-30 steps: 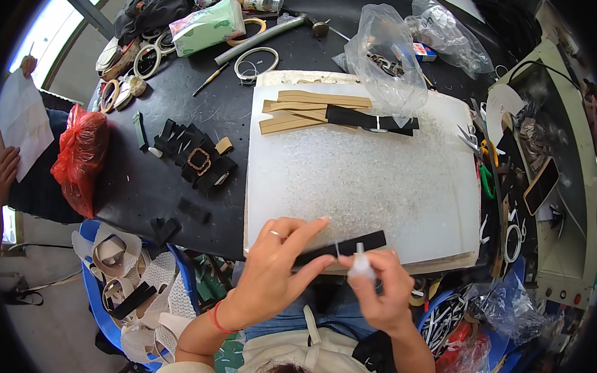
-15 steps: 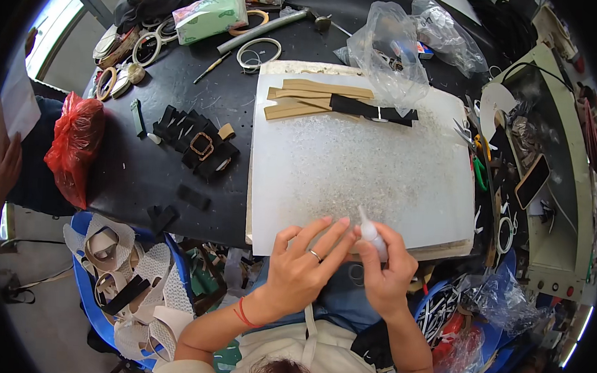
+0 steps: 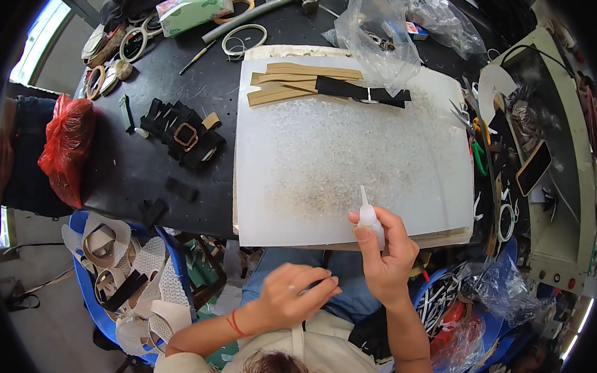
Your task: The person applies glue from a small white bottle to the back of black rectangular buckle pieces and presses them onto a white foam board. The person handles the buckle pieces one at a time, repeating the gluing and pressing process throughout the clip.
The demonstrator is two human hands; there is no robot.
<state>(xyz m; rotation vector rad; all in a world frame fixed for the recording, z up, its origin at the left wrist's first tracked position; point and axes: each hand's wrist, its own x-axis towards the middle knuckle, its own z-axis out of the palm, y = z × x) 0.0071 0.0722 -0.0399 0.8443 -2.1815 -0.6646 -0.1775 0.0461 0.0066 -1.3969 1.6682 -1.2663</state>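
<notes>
My right hand point(image 3: 390, 254) is wrapped round a small white squeeze bottle point(image 3: 369, 219) with a long thin nozzle pointing up, held over the near edge of a white board point(image 3: 297, 206). Lower and to the left, my left hand point(image 3: 300, 294) is over my lap, its fingers curled together and slightly blurred. Something small and dark shows between those fingers; its kind is unclear. Across the board's far part lie several tan strips point(image 3: 282, 92) and a black strap point(image 3: 343, 88) with a pale loop around it.
Left of the board are black straps with a buckle point(image 3: 185, 136) and a red plastic bag point(image 3: 67, 150). A clear bag point(image 3: 378, 43) overlaps the board's far edge. Scissors point(image 3: 477, 131) lie at the right. Blue bins point(image 3: 100, 311) of scraps stand below the table; a person stands at left.
My left hand has drawn back from the bottle toward my lap and its fingers have curled. The bottle stays in my right hand. The whole view has shifted slightly.
</notes>
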